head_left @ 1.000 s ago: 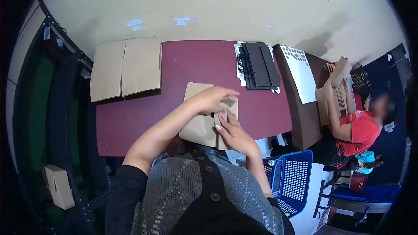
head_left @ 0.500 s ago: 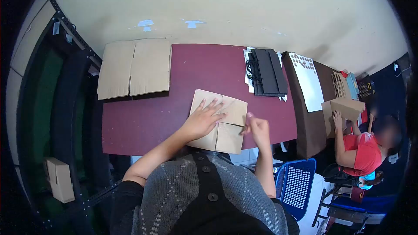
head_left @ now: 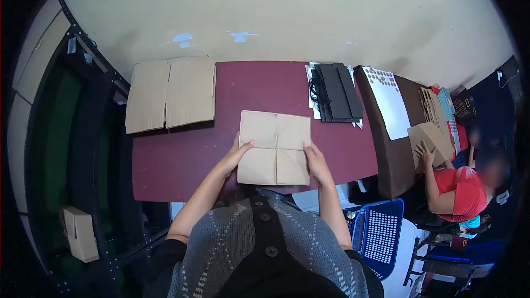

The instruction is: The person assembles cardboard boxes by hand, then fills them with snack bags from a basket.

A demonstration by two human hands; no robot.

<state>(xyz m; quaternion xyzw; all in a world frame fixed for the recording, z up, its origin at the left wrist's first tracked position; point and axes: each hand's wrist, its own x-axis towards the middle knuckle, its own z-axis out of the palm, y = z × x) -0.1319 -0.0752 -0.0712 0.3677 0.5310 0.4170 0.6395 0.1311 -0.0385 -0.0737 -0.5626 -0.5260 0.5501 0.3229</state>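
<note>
Both hands (head_left: 234, 157) now flanking the squared-up folded cardboard (head_left: 275, 148), formerly askew.

A folded cardboard box (head_left: 275, 148) lies on the table (head_left: 182, 160) at its near edge, right before the person. The left hand (head_left: 234, 157) is on the box's nine o'clock side, the right hand (head_left: 316, 160) on its three o'clock side. At ten o'clock from the box, a flattened cardboard sheet (head_left: 169, 95) overhangs the table's far corner. At one o'clock lies a stack of flat bags (head_left: 335, 92). Farther at three o'clock, another table (head_left: 386, 154) carries a paper sheet (head_left: 389, 102), and beyond it a co-worker (head_left: 461, 185) holds a carton (head_left: 429, 139). A basket (head_left: 375, 234) stands at five o'clock, below the table edge.
</note>
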